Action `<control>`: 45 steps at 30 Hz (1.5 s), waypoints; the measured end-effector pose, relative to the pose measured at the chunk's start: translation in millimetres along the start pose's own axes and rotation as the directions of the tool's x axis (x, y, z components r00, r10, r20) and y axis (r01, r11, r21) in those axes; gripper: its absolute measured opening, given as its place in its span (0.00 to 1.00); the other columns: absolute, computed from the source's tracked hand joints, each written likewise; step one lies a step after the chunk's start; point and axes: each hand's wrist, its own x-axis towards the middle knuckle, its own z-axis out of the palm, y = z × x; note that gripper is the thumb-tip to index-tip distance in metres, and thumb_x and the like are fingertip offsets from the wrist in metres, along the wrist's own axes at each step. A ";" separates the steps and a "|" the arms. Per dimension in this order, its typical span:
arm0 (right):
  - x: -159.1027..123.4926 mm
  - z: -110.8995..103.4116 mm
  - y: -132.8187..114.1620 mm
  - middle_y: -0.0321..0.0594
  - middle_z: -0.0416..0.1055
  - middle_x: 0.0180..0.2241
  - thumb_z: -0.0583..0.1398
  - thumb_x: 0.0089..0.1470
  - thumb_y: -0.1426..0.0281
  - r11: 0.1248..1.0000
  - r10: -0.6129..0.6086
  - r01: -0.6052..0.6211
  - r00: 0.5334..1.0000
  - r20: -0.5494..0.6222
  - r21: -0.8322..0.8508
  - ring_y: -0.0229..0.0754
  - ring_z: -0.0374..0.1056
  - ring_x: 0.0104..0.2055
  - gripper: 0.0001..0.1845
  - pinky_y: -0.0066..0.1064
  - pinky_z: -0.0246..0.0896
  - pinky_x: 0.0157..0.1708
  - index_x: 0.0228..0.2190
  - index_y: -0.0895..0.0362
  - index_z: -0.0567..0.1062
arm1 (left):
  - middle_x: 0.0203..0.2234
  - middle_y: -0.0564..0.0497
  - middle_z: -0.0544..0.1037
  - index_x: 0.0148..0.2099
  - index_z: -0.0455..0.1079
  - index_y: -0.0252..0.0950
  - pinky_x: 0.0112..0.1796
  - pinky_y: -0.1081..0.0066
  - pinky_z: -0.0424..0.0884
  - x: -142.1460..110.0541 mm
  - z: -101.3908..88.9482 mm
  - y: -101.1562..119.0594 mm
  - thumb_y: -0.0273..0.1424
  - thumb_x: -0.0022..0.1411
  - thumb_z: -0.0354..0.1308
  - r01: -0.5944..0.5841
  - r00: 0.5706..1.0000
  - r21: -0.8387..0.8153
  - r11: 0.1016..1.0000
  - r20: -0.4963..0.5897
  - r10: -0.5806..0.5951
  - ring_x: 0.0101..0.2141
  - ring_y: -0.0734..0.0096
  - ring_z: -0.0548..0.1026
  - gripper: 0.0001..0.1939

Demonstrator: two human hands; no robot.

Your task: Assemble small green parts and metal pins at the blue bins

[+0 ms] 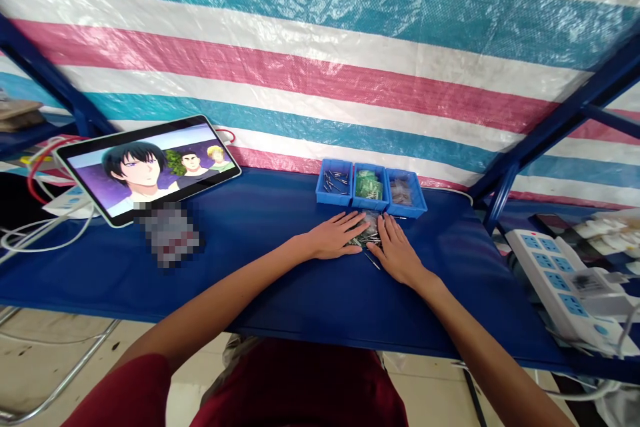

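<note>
Your left hand (339, 236) and right hand (400, 252) lie flat and apart, flanking slim, silvery, metallic-looking pins (373, 238) on the smooth blue worktop (290, 300), probably light, stiff and slippery, best pinched mid-shaft.

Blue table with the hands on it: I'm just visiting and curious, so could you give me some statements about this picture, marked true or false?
1. The left hand and right hand lie on either side of a small pile of thin pieces. True.
2. Three blue bins stand in a row beyond the hands. True.
3. The leftmost bin holds green packets. False: the leftmost bin holds loose thin pieces; the green packets are in the middle bin.
4. The tablet has a dark screen. False: the tablet is lit, showing cartoon figures.
5. The tablet is left of the bins. True.
</note>
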 end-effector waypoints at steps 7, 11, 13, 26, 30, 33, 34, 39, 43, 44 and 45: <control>5.0 1.3 -13.5 0.54 0.40 0.68 0.39 0.64 0.51 0.997 0.021 -0.015 0.996 -0.081 0.071 0.52 0.38 0.70 0.41 0.48 0.41 0.65 0.67 0.65 0.38 | 0.69 0.45 0.39 0.71 0.40 0.34 0.65 0.60 0.37 -7.7 -4.7 -7.3 0.49 0.70 0.37 0.017 1.000 -0.003 1.000 0.025 -0.016 0.68 0.59 0.38 0.36; -9.1 -9.3 -16.3 0.51 0.34 0.69 0.42 0.60 0.45 0.998 -0.012 0.016 0.998 -0.059 0.067 0.51 0.32 0.70 0.47 0.49 0.38 0.66 0.67 0.61 0.35 | 0.69 0.48 0.37 0.71 0.39 0.37 0.65 0.60 0.37 -10.9 -8.4 -5.6 0.49 0.70 0.35 0.035 0.999 -0.039 0.999 0.011 -0.034 0.68 0.61 0.37 0.34; -17.5 -11.6 -18.4 0.51 0.31 0.69 0.45 0.56 0.40 0.998 -0.053 0.054 0.998 -0.026 0.040 0.52 0.29 0.70 0.52 0.51 0.36 0.66 0.67 0.60 0.33 | 0.69 0.48 0.37 0.71 0.38 0.38 0.65 0.61 0.37 -14.1 -10.6 -5.0 0.49 0.70 0.34 0.051 0.999 -0.045 0.998 0.014 -0.051 0.68 0.61 0.36 0.34; -1.6 -1.6 -15.4 0.51 0.39 0.69 0.38 0.65 0.52 0.994 -0.095 0.095 0.995 -0.009 0.051 0.50 0.34 0.70 0.39 0.48 0.40 0.65 0.67 0.62 0.38 | 0.69 0.47 0.38 0.71 0.38 0.37 0.65 0.59 0.39 -15.5 -4.5 -6.7 0.48 0.71 0.33 0.037 0.999 0.047 0.998 -0.003 -0.037 0.68 0.61 0.37 0.34; -6.6 -11.3 -15.2 0.53 0.45 0.67 0.40 0.64 0.50 0.993 -0.099 0.105 0.991 -0.093 0.057 0.52 0.39 0.69 0.39 0.47 0.44 0.64 0.66 0.63 0.46 | 0.69 0.46 0.39 0.71 0.39 0.36 0.65 0.59 0.39 -17.1 -6.6 -4.8 0.48 0.70 0.34 0.045 0.999 0.025 0.999 -0.026 -0.044 0.68 0.60 0.38 0.34; -12.3 -21.3 -12.9 0.55 0.57 0.62 0.43 0.63 0.51 1.000 -0.007 0.011 0.986 -0.164 0.026 0.57 0.52 0.64 0.37 0.48 0.53 0.57 0.64 0.60 0.55 | 0.69 0.46 0.41 0.71 0.40 0.38 0.65 0.59 0.40 -18.7 -10.9 -1.9 0.48 0.70 0.36 0.057 0.997 -0.011 0.998 -0.055 -0.058 0.68 0.59 0.39 0.34; -13.6 -24.2 -11.8 0.56 0.62 0.58 0.44 0.63 0.52 0.999 0.041 -0.040 0.984 -0.175 0.009 0.57 0.57 0.60 0.35 0.47 0.56 0.54 0.62 0.60 0.60 | 0.69 0.46 0.42 0.71 0.41 0.39 0.65 0.59 0.41 -18.7 -12.1 -1.0 0.48 0.70 0.36 0.063 0.995 -0.020 0.998 -0.072 -0.064 0.68 0.58 0.40 0.33; -10.4 -34.4 -6.6 0.51 0.72 0.43 0.51 0.63 0.61 0.981 0.180 -0.188 0.974 -0.134 -0.050 0.52 0.67 0.44 0.21 0.39 0.58 0.43 0.49 0.60 0.73 | 0.66 0.43 0.55 0.65 0.58 0.39 0.63 0.57 0.51 -13.7 -15.9 2.8 0.44 0.70 0.42 0.062 0.976 -0.021 0.998 -0.208 -0.065 0.65 0.55 0.52 0.27; 0.0 -40.4 -2.9 0.45 0.74 0.37 0.54 0.61 0.68 0.979 0.203 -0.204 0.976 -0.080 0.004 0.47 0.69 0.40 0.12 0.35 0.58 0.39 0.40 0.58 0.75 | 0.55 0.43 0.70 0.54 0.70 0.37 0.56 0.60 0.61 -5.5 -19.6 5.8 0.36 0.70 0.45 0.051 0.918 -0.036 0.998 -0.391 -0.062 0.57 0.59 0.66 0.18; 2.5 -41.6 -2.1 0.44 0.75 0.36 0.54 0.60 0.69 0.979 0.206 -0.205 0.976 -0.071 0.018 0.46 0.70 0.39 0.11 0.34 0.57 0.38 0.39 0.58 0.75 | 0.52 0.44 0.73 0.52 0.71 0.37 0.55 0.61 0.63 -3.3 -20.8 6.6 0.34 0.70 0.46 0.054 0.898 -0.047 0.997 -0.435 -0.070 0.55 0.60 0.68 0.16; 4.7 -42.6 -1.3 0.44 0.75 0.35 0.54 0.60 0.70 0.978 0.207 -0.206 0.976 -0.064 0.027 0.45 0.70 0.38 0.11 0.33 0.57 0.37 0.37 0.57 0.75 | 0.50 0.45 0.75 0.50 0.72 0.37 0.53 0.61 0.65 -1.2 -22.0 7.4 0.33 0.70 0.46 0.057 0.877 -0.059 0.997 -0.473 -0.078 0.52 0.61 0.70 0.15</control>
